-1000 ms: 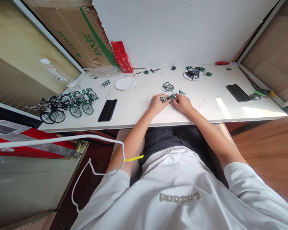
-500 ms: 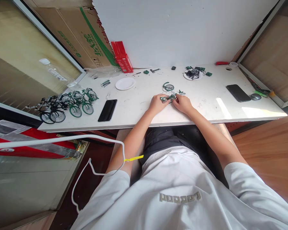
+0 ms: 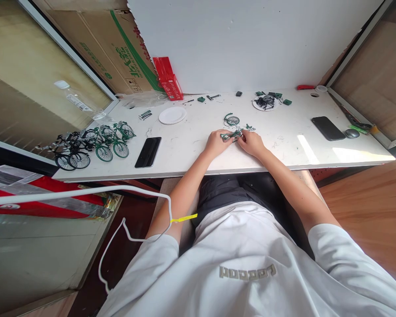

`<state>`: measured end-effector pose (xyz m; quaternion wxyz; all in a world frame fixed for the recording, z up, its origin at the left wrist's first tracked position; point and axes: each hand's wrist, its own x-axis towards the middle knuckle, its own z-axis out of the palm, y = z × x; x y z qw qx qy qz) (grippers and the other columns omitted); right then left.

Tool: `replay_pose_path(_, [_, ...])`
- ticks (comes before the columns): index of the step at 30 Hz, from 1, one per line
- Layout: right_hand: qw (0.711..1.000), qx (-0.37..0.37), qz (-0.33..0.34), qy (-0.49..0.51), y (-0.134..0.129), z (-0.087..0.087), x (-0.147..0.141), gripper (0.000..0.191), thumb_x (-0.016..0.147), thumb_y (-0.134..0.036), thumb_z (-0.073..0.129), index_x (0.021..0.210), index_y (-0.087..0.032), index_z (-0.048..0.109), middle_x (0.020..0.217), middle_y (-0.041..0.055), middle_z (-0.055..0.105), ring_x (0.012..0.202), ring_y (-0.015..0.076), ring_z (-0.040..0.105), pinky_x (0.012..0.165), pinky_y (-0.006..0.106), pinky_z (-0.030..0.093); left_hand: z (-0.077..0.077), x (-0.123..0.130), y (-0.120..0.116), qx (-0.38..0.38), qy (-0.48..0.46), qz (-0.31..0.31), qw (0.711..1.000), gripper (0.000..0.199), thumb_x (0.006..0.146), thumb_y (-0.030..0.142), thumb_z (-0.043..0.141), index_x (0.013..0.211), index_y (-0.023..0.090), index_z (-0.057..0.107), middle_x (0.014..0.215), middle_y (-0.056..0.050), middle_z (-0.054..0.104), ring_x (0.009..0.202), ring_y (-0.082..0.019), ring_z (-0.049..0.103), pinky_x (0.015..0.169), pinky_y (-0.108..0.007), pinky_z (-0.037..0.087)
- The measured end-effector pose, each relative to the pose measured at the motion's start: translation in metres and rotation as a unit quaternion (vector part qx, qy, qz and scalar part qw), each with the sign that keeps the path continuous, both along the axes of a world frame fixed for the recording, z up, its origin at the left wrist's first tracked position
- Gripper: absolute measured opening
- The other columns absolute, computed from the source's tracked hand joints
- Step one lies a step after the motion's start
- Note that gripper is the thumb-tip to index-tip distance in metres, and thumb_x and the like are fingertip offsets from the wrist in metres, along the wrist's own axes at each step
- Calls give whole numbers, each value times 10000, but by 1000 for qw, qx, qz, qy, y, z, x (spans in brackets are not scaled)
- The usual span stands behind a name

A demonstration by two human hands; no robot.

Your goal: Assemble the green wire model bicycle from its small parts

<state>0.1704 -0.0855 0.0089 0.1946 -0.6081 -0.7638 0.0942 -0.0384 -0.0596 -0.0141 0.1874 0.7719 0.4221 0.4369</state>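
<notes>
Near the middle of the white table (image 3: 191, 152), my left hand (image 3: 217, 142) is closed around a small green bicycle frame (image 3: 235, 134). The fingers of my right hand (image 3: 252, 143) are pinched at the frame's right end, and what lies between their tips is too small to make out. Just beyond the hands lie a small spoked wheel (image 3: 232, 120) with a curved green piece beside it and some small green parts (image 3: 250, 127).
Several model bicycles (image 3: 103, 152) stand at the left beside a phone (image 3: 148, 152). Farther back are a white plate (image 3: 172, 115), a red box (image 3: 171, 83) and a plate of black parts (image 3: 265, 102). A dark phone (image 3: 328, 128) lies at the right; a white cable (image 3: 132, 189) crosses the left foreground.
</notes>
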Motion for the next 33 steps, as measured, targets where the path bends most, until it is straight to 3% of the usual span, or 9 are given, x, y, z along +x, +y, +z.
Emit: replay_pose_path(33, [1000, -4, -2, -4, -1, 2, -1, 218, 1101, -360, 531, 1114, -211, 690, 994, 137, 815, 816, 291, 656, 687, 344, 310, -2, -1, 2, -3, 1, -6, 1000, 132, 918, 178, 811, 1024, 200, 886, 1101, -117, 886, 987, -266, 817, 920, -370, 628])
